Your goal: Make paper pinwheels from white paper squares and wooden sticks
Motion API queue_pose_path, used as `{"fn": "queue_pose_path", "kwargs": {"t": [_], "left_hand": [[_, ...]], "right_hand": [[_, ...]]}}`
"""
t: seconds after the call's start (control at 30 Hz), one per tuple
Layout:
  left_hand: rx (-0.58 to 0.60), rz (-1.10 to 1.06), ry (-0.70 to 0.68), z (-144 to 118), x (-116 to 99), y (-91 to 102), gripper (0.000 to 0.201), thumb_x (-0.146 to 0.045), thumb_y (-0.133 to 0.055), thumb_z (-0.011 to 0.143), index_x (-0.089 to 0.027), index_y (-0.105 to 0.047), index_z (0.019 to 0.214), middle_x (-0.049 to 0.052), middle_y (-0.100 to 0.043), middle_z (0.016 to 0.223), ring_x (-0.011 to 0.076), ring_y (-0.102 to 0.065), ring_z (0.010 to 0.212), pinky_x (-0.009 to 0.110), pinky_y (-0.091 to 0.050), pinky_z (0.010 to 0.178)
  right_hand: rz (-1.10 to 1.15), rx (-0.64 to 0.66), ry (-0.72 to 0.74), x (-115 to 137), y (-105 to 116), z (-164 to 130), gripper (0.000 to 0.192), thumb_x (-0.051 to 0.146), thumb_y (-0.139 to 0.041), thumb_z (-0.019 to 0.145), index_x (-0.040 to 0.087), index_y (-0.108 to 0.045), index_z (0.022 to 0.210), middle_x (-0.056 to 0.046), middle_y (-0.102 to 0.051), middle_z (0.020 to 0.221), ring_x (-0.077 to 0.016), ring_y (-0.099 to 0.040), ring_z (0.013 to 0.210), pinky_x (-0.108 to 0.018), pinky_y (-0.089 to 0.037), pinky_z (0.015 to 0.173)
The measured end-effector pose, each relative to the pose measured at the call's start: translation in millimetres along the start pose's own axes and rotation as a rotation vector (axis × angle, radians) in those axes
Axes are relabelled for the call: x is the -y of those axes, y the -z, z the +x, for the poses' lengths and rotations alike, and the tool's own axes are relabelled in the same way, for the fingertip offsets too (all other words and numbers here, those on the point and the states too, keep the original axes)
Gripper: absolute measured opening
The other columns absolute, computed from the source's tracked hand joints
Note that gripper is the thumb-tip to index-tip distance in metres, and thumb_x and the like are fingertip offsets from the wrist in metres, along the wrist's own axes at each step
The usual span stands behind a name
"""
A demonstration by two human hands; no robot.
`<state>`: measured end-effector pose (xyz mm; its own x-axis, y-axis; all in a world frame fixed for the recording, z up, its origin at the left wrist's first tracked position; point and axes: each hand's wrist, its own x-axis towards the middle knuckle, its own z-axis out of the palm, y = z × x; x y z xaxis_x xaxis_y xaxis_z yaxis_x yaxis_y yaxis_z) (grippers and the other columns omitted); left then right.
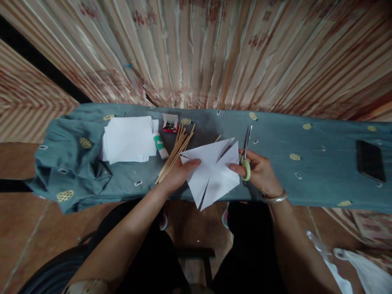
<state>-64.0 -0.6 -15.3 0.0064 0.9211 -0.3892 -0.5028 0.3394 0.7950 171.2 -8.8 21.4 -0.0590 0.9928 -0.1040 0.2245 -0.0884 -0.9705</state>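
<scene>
Between my hands is a white square of paper (211,165) with slits cut from its corners toward the middle. My left hand (179,173) pinches its left side, thumb on top. My right hand (259,171) grips its right edge with the thumb and also holds scissors (246,163) with pale green handles, the blades pointing away from me. Just left of the paper lies a bundle of thin wooden sticks (176,153), partly behind my left hand. The tip of another stick (218,138) shows behind the paper.
A stack of white paper (128,139) lies at the left, beside a green and white glue stick (160,145). An open red box (170,123) holds small dark pieces. A black phone (370,160) rests at the right on the green cloth (275,139). Behind hangs a pleated curtain (202,53).
</scene>
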Motion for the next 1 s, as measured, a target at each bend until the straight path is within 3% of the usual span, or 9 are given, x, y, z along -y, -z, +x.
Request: {"fn": "queue_pose_path", "kwargs": {"t": [0.1,0.27,0.37,0.57,0.8,0.9,1.0], "left_hand": [[0.098,0.084,0.024,-2.5,-5.8,-8.5,0.036,-0.027,-0.082,0.063,-0.017,-0.071,0.095,0.01,-0.075,0.091,0.0304,-0.07,0.094,0.04,-0.056,0.083],[0.266,-0.132,0.041,-8.4,-17.9,-25.3,0.055,-0.057,-0.071,0.07,-0.019,-0.067,0.109,0.011,-0.072,0.107,0.0292,-0.065,0.108,0.04,-0.054,0.088],[0.354,-0.169,0.042,-15.0,-16.3,-31.9,0.052,-0.053,-0.071,0.074,-0.023,-0.065,0.116,0.009,-0.068,0.119,0.029,-0.06,0.116,0.039,-0.054,0.09],[0.329,-0.117,0.0,-24.2,-2.7,-45.5,0.054,-0.039,-0.078,0.069,-0.021,-0.062,0.117,0.008,-0.069,0.116,0.0281,-0.06,0.116,0.042,-0.049,0.098],[0.344,-0.146,0.015,-21.3,-10.1,-45.7,0.053,-0.04,-0.08,0.066,-0.022,-0.062,0.112,0.009,-0.065,0.123,0.0272,-0.061,0.116,0.044,-0.046,0.1],[0.334,-0.066,-0.014,-19.9,-5.6,-47.2,0.059,-0.037,-0.082,0.064,-0.023,-0.059,0.116,0.009,-0.064,0.126,0.027,-0.061,0.117,0.043,-0.045,0.102],[0.3,-0.025,-0.094,-18.3,1.1,-51.7,0.048,-0.035,-0.081,0.066,-0.021,-0.063,0.108,0.007,-0.069,0.118,0.0258,-0.061,0.115,0.041,-0.044,0.102]], "right_hand": [[0.056,0.004,-0.052,1.1,-5.7,-0.7,0.032,0.036,-0.082,0.062,0.022,-0.071,0.087,0.003,-0.07,0.07,-0.0118,-0.055,0.056,-0.025,-0.046,0.053],[0.194,-0.29,-0.031,-2.0,-19.8,7.0,0.028,0.036,-0.082,0.06,0.022,-0.068,0.079,0.006,-0.062,0.063,-0.0096,-0.049,0.053,-0.024,-0.044,0.053],[0.265,-0.39,-0.013,-4.1,-27.9,12.9,0.03,0.037,-0.081,0.058,0.022,-0.065,0.078,0.006,-0.06,0.063,-0.0092,-0.048,0.053,-0.024,-0.043,0.052],[0.263,-0.405,0.012,-0.1,-37.0,18.5,0.032,0.041,-0.079,0.06,0.023,-0.063,0.081,0.005,-0.061,0.067,-0.0109,-0.05,0.058,-0.025,-0.045,0.054],[0.384,-0.526,0.063,-5.2,-25.6,31.1,0.032,0.038,-0.081,0.056,0.021,-0.057,0.069,0.005,-0.059,0.069,-0.0098,-0.051,0.06,-0.026,-0.046,0.06],[0.421,-0.484,0.053,-4.0,-31.4,30.3,0.034,0.038,-0.082,0.056,0.022,-0.062,0.077,0.004,-0.065,0.076,-0.0115,-0.055,0.064,-0.027,-0.047,0.064],[0.398,-0.423,0.026,0.9,-44.3,25.3,0.033,0.039,-0.082,0.057,0.021,-0.064,0.078,0.005,-0.063,0.07,-0.0105,-0.052,0.059,-0.026,-0.045,0.059]]}}
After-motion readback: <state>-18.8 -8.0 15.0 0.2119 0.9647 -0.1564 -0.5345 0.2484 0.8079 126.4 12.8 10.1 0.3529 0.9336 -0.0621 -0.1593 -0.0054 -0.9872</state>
